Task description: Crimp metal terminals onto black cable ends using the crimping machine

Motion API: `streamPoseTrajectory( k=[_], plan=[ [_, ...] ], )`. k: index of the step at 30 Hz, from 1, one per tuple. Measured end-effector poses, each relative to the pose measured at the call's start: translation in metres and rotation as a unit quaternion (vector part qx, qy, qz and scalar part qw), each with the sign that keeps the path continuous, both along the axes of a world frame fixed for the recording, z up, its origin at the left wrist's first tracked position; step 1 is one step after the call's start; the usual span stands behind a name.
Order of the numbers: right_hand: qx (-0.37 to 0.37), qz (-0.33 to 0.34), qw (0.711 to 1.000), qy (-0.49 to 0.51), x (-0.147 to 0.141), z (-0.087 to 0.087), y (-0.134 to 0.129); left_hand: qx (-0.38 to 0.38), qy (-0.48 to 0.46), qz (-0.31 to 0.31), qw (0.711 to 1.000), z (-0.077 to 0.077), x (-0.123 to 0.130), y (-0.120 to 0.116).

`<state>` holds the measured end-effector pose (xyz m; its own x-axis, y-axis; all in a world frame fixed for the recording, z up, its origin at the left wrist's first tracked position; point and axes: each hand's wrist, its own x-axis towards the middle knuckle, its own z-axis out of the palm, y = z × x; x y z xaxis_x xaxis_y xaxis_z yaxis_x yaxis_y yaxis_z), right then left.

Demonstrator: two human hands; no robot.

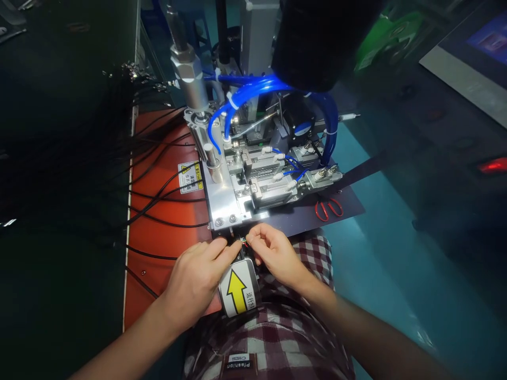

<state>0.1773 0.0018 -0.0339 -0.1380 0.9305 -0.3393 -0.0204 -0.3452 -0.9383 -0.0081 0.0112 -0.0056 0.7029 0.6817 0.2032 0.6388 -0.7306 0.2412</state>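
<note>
while both hands are brought together at the near edge of the machine [224, 198], a small bundle of thin coloured wires [244, 242] is held between them, just in front of the metal plate. the left hand [198, 274] is nearly closed, its thumb and index finger brought up to the left side of the wires; whether the wires are gripped by it or only steadied cannot be told. by the right hand [275, 253] the other side of the wires is pinched between thumb and index fingertip, with the remaining fingers curled loosely. just below the fingertips, a white label [241, 290] with a yellow arrow is seen on a rounded part, partly covered at its left by the left hand. black cables [158, 198] are spread across the orange-red surface [158, 232] to the left, and a warning sticker [190, 177] is stuck beside the metal plate. the machine is topped by a bundle of bright blue tubes [257, 87], tied with white bands, and metal blocks with white fittings are mounted along its right part. a pair of red-handled scissors [328, 210] is laid on the dark plate [350, 203] at the right, well apart from the hands; its blades cannot be made out. below, a checked garment [273, 338] is worn by the person, and part of it is reached by the dark plate's near edge.
</note>
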Motion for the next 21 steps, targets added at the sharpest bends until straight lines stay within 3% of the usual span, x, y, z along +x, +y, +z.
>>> streamPoseTrajectory(
  k=[12,21],
  plan=[
    [0.053,0.031,0.997,-0.055,0.004,0.000,0.003,0.001,-0.015,0.013,1.000,0.000,0.002,0.001],
    [0.154,0.035,0.951,-0.267,0.000,0.018,0.004,-0.001,0.070,0.025,0.997,0.003,0.003,-0.003]
  ],
)
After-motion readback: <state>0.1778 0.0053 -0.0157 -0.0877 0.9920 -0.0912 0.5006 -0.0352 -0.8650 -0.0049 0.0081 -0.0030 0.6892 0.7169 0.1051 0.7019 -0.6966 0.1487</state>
